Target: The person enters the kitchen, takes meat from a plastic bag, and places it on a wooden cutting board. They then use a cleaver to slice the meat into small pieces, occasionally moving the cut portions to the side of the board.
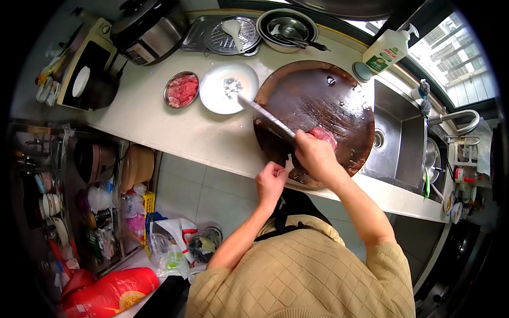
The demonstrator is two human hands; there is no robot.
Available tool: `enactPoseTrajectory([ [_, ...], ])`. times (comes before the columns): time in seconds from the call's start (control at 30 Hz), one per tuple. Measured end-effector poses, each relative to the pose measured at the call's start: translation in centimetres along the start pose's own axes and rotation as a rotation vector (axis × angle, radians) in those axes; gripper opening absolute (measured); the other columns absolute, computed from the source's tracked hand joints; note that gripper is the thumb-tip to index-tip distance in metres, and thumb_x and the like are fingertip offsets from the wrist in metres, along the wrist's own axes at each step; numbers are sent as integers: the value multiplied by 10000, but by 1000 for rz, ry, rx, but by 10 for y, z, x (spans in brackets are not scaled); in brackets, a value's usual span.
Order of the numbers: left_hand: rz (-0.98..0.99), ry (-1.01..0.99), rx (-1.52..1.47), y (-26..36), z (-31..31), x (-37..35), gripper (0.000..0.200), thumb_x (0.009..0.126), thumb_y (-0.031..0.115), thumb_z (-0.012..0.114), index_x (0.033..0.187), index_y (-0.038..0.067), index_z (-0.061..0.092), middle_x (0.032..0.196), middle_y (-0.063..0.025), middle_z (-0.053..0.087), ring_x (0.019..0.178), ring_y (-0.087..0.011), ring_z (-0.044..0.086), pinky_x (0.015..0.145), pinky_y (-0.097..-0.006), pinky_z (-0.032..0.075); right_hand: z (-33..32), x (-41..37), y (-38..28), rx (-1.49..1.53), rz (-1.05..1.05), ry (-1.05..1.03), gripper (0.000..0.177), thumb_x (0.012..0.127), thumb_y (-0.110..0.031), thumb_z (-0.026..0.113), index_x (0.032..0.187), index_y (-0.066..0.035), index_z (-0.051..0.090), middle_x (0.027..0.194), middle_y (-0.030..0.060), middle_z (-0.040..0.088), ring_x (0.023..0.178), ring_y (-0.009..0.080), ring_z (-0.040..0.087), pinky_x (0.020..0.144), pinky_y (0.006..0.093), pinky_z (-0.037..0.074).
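My right hand (316, 155) grips the handle of a long knife (265, 115) whose blade points left over the edge of a round dark wooden cutting board (318, 98). A piece of raw red meat (324, 135) lies on the board just beyond that hand. My left hand (271, 180) is off the counter's front edge, fingers closed on a small pale scrap (289, 162). A white plate (229, 88) and a small metal bowl of chopped red meat (181, 90) sit on the counter left of the board.
A steel sink (395, 140) with a tap (458, 117) lies right of the board. At the back stand a soap bottle (388, 51), a metal bowl (287, 27), a steamer tray (225, 34) and a cooker (146, 26). Shelves and bags fill the floor at left.
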State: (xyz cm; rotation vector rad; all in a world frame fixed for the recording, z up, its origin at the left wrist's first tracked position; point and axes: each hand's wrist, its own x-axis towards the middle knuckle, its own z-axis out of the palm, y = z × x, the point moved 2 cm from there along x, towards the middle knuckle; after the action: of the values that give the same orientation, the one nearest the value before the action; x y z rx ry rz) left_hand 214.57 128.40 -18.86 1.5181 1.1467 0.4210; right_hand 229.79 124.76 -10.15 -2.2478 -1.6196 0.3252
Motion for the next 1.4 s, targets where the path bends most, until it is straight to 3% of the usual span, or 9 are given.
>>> enactPoseTrajectory([
  [0.1,-241,-48,-387,9,-16,-8,94,869,79,617,923,3,631,701,-25,642,555,-94,597,484,-211,460,0,0,15,149,95,48,208,802,-105,593,934,-37,447,789,220,604,779,439,596,665,516,460],
  [0.43,-253,216,-955,-31,-50,-64,343,897,13,586,1231,35,510,1078,-135,636,848,-206,670,704,-311,581,21,-7,37,259,-61,-4,174,826,-47,626,947,-4,509,885,222,557,806,425,533,728,480,439],
  [0.83,-485,1329,-860,-313,-185,-264,244,762,37,680,1003,75,668,921,-57,651,785,-164,620,649,-349,554,15,5,35,131,13,-30,372,876,-59,553,1219,79,510,868,243,646,751,301,630,711,387,493],
  [0.9,-604,1299,-729,-360,-229,-290,427,717,101,733,1130,109,625,919,-46,647,774,-159,608,609,-339,516,20,1,34,304,195,-83,338,846,-28,565,1171,64,549,882,224,646,762,302,621,715,395,492],
  [0.93,-673,1286,-747,-334,-251,-293,329,723,30,714,1034,79,616,818,-12,587,714,-128,553,644,-282,481,26,-1,31,236,112,-76,314,828,-13,576,1136,47,563,871,200,636,768,300,609,720,392,489],
  [1.07,-513,1236,-704,-374,-292,-266,443,704,-27,608,1142,-20,542,1047,-114,625,845,-208,621,738,-336,505,27,-23,-18,-316,-284,127,241,777,41,541,1004,-38,555,863,178,569,757,356,564,688,442,476],
  [1.17,-626,943,-512,-350,-276,-197,401,795,17,584,1195,18,561,1032,-91,637,845,-168,615,703,-315,494,33,-39,-29,-150,-274,212,247,826,-122,659,1047,-61,569,790,119,565,678,316,606,581,420,489],
  [1.33,-84,493,-214,-179,-152,-82,361,867,48,571,1226,14,574,1098,-99,636,980,-162,597,793,-282,508,11,-75,-19,-69,-255,289,280,807,-141,687,1061,-57,603,761,91,557,611,287,597,515,383,475],
  [1.4,-72,276,-102,-77,-102,-62,357,859,35,581,1215,13,588,1079,-100,639,842,-137,603,763,-278,514,1,-82,-10,-4,-225,327,293,780,-96,688,1058,-54,607,748,89,554,603,288,593,508,382,473],
])
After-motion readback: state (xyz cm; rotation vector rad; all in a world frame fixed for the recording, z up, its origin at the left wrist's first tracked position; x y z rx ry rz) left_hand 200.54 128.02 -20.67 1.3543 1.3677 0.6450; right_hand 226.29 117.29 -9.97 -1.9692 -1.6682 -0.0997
